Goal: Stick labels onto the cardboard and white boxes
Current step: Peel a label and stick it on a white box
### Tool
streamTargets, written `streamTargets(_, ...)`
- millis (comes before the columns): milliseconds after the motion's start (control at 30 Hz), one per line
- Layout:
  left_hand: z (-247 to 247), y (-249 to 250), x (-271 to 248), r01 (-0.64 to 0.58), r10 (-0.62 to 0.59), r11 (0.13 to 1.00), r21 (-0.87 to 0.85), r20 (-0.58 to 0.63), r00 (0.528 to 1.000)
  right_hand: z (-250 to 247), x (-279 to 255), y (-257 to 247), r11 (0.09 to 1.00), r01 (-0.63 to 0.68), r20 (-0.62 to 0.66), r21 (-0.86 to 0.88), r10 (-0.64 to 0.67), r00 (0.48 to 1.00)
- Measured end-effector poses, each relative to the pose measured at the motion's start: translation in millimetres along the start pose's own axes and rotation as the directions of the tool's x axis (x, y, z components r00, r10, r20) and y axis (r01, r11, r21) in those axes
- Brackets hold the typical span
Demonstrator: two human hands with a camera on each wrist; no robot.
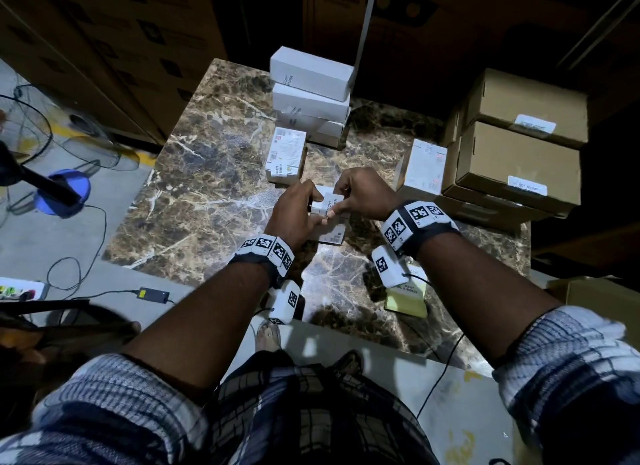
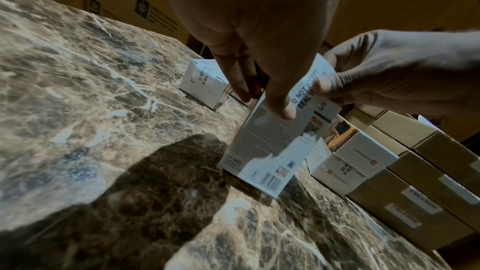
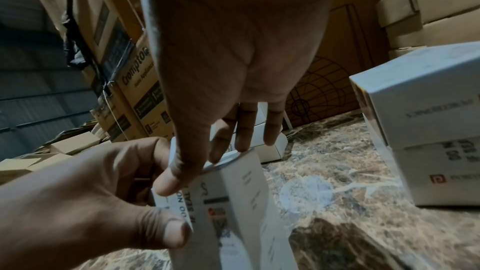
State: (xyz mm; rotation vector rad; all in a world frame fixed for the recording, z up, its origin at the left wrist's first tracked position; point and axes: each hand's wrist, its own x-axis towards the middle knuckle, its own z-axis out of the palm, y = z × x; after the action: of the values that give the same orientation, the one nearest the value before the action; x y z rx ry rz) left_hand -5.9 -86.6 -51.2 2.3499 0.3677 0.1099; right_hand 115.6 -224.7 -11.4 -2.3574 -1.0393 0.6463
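Head view: both hands [image 1: 332,201] press, apparently, label [image 1: 333,203] onto white box [image 1: 330,234].

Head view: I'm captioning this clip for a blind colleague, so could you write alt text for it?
Both hands work a printed seal label onto a small white box on a marble table: the left hand and the right hand pinch it from either side. White boxes are stacked behind, and labelled cardboard boxes sit to the right.

We see a small white box [image 2: 270,151] standing tilted on the marble surface [image 2: 78,89]. A white label [image 2: 311,89] printed "DO NOT ACCEPT" bends over its top edge. Labelled white boxes [image 1: 310,94] and cardboard boxes [image 1: 519,153] sit stacked behind.
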Motion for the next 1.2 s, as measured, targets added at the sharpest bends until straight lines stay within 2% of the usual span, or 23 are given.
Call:
streamTargets(167, -2.6, -1.9, -1.0, 0.009, -0.009, 1.000, -0.024, 0.003, 1.000, -3.6, 4.2, -0.6, 0.999, 0.025, 0.047, -0.038, -0.023, 0.999)
streamTargets(400, -3.6, -6.4, -8.6, 0.008, -0.008, 1.000, -0.022, 0.018, 1.000, 5.2, 7.2, 7.4, 0.990, 0.016, 0.037, 0.137, -0.021, 0.999)
streamTargets(567, -3.4, -5.8, -11.4, 0.028, -0.028, 0.999, -0.019, 0.004, 1.000, 12.0, 8.0, 8.9, 0.993, -0.011, 0.044, 0.119, 0.005, 0.999)
streamTargets(767, -4.5, -14.3, -14.4, 0.034, -0.035, 0.999, 0.036, 0.030, 0.999, 22.2, 0.5, 8.0, 0.987, -0.047, -0.041, 0.151, 0.054, 0.998)
streamTargets(967, -9.9, -6.4, -9.4, 0.085, -0.079, 0.995, -0.047, 0.110, 0.991, 33.1, -7.4, 11.5, 0.968, -0.084, -0.212, 0.238, 0.136, 0.968)
streamTargets(1200, -6.1, -2.1, 0.9, 0.203, -0.201, 0.979, -0.010, 0.098, 0.975, 43.1, -17.0, 16.2, 0.972, -0.057, -0.278, 0.229, 0.121, 0.953)
